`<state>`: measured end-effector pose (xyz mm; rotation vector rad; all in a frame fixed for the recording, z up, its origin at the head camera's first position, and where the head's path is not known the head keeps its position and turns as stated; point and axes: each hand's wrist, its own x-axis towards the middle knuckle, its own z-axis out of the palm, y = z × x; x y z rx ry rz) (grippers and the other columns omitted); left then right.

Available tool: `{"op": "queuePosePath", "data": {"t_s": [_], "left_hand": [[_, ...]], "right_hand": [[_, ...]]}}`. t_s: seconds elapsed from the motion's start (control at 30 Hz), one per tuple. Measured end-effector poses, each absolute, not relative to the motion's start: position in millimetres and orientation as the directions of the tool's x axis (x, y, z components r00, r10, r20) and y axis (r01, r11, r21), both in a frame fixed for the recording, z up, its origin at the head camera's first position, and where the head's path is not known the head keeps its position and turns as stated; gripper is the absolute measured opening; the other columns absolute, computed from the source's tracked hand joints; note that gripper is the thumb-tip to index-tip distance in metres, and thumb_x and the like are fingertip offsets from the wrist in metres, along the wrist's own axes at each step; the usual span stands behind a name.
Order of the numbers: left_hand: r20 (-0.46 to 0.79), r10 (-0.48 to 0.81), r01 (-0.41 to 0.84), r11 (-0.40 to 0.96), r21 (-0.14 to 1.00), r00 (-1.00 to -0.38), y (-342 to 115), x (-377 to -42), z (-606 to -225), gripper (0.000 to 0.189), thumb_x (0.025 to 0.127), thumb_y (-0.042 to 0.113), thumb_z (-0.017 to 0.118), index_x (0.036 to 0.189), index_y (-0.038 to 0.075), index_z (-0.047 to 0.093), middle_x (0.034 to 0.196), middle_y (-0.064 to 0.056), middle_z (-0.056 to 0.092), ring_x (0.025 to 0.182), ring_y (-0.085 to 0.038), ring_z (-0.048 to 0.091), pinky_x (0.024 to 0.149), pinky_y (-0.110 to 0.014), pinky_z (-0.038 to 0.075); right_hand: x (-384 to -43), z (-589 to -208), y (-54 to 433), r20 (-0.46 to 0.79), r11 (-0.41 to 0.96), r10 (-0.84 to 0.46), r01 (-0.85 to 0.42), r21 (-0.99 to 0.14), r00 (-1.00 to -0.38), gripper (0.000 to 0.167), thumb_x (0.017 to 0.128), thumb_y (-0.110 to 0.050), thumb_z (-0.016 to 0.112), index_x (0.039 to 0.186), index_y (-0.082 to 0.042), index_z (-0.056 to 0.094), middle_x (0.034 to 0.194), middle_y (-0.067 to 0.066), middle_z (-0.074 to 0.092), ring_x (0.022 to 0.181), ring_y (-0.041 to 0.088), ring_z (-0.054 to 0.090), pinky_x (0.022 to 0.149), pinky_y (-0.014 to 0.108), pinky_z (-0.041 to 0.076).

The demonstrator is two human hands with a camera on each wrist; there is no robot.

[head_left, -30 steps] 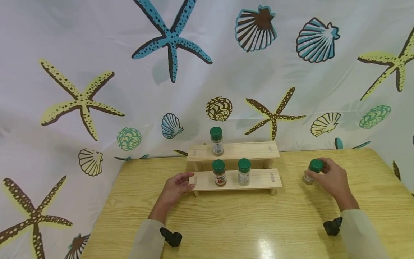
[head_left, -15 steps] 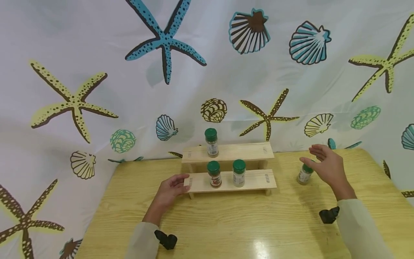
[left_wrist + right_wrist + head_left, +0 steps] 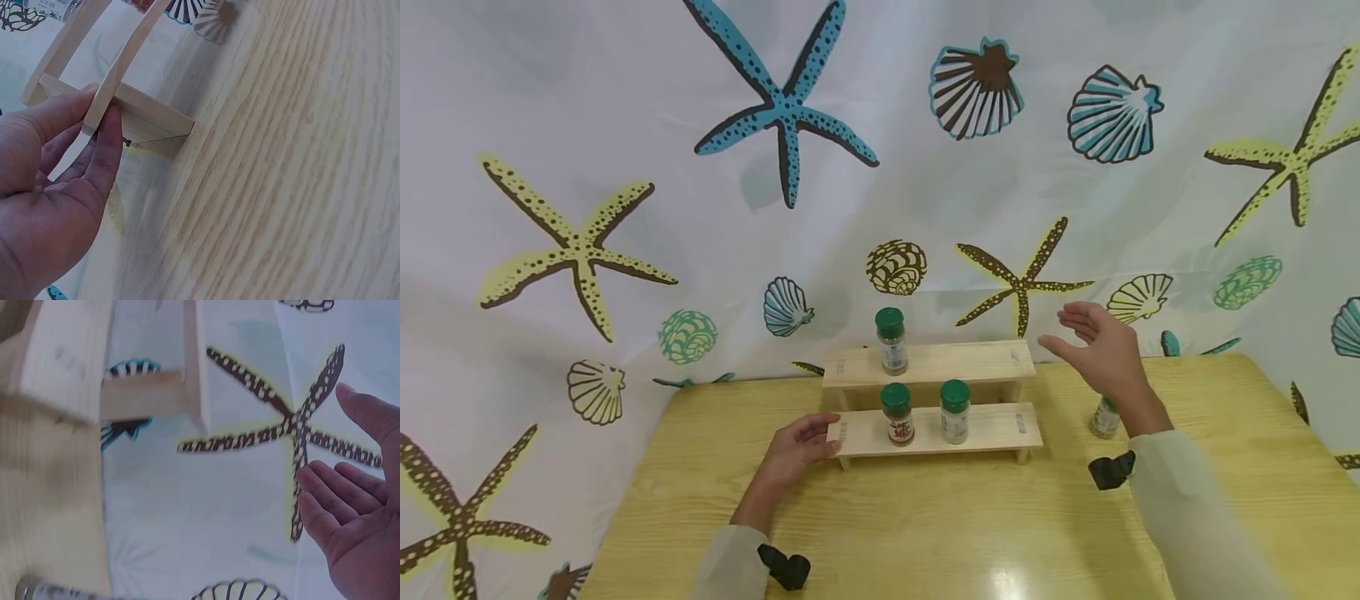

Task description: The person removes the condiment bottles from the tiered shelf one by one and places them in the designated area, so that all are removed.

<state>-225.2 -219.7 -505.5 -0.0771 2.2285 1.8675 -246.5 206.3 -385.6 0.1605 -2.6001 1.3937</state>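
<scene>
One jar (image 3: 1104, 422), top mostly hidden, stands below the right hand (image 3: 1099, 348), spread wide, nothing in it; left hand (image 3: 796, 448) pinches the lower shelf (image 3: 996, 427)!

A white cloth (image 3: 865, 208) with printed shells (image 3: 1112, 117) hangs beyond the left hand (image 3: 792, 450) and right hand (image 3: 1105, 350) — a blue starfish (image 3: 786, 108) high above the left, a brown starfish (image 3: 1019, 285) between the two. Beneath both spreads a yellowish, wood-grained table (image 3: 917, 517), a bright glare (image 3: 1007, 583) lying closer in, between them.
</scene>
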Motion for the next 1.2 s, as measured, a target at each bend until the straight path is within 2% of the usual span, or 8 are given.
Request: {"op": "queuePosePath", "data": {"t_s": [0.37, 0.7, 0.93, 1.2], "left_hand": [[-0.223, 0.084, -0.204, 0.194, 0.96, -0.971, -216, -220, -513, 0.048, 0.084, 0.007, 0.071, 0.129, 0.005, 0.056, 0.135, -0.017, 0.052, 0.123, -0.026, 0.051, 0.085, -0.019, 0.049], [-0.228, 0.054, -0.213, 0.208, 0.955, -0.972, -222, -213, -513, 0.047, 0.084, 0.008, 0.07, 0.129, 0.006, 0.057, 0.134, -0.015, 0.053, 0.12, -0.023, 0.051, 0.085, -0.017, 0.049], [-0.217, 0.095, -0.194, 0.204, 0.959, -0.972, -223, -217, -510, 0.048, 0.086, 0.01, 0.069, 0.132, 0.006, 0.054, 0.136, -0.016, 0.052, 0.123, -0.024, 0.051, 0.088, -0.018, 0.049], [-0.206, 0.12, -0.181, 0.191, 0.965, -0.971, -219, -223, -506, 0.05, 0.086, 0.008, 0.069, 0.133, 0.004, 0.053, 0.137, -0.017, 0.051, 0.123, -0.024, 0.051, 0.086, -0.016, 0.049]], "right_hand": [[-257, -376, 143, 0.17, 0.493, -0.12, -0.208, -0.845, -0.978, 0.066, 0.085, -0.035, 0.071, 0.137, -0.004, 0.045, 0.136, 0.018, 0.053, 0.127, 0.033, 0.049, 0.106, 0.045, 0.04], [-268, -375, 79, 0.123, 0.498, -0.207, -0.213, -0.841, -0.971, 0.067, 0.083, -0.034, 0.073, 0.137, -0.005, 0.045, 0.136, 0.011, 0.054, 0.128, 0.029, 0.05, 0.105, 0.045, 0.041], [-277, -370, 59, 0.133, 0.484, -0.243, -0.238, -0.842, -0.961, 0.068, 0.081, -0.034, 0.075, 0.136, -0.004, 0.047, 0.134, 0.012, 0.056, 0.125, 0.028, 0.052, 0.104, 0.044, 0.042], [-282, -375, 46, 0.103, 0.497, -0.254, -0.221, -0.839, -0.962, 0.067, 0.08, -0.034, 0.075, 0.134, -0.005, 0.048, 0.132, 0.012, 0.057, 0.125, 0.026, 0.053, 0.103, 0.042, 0.044]]}}
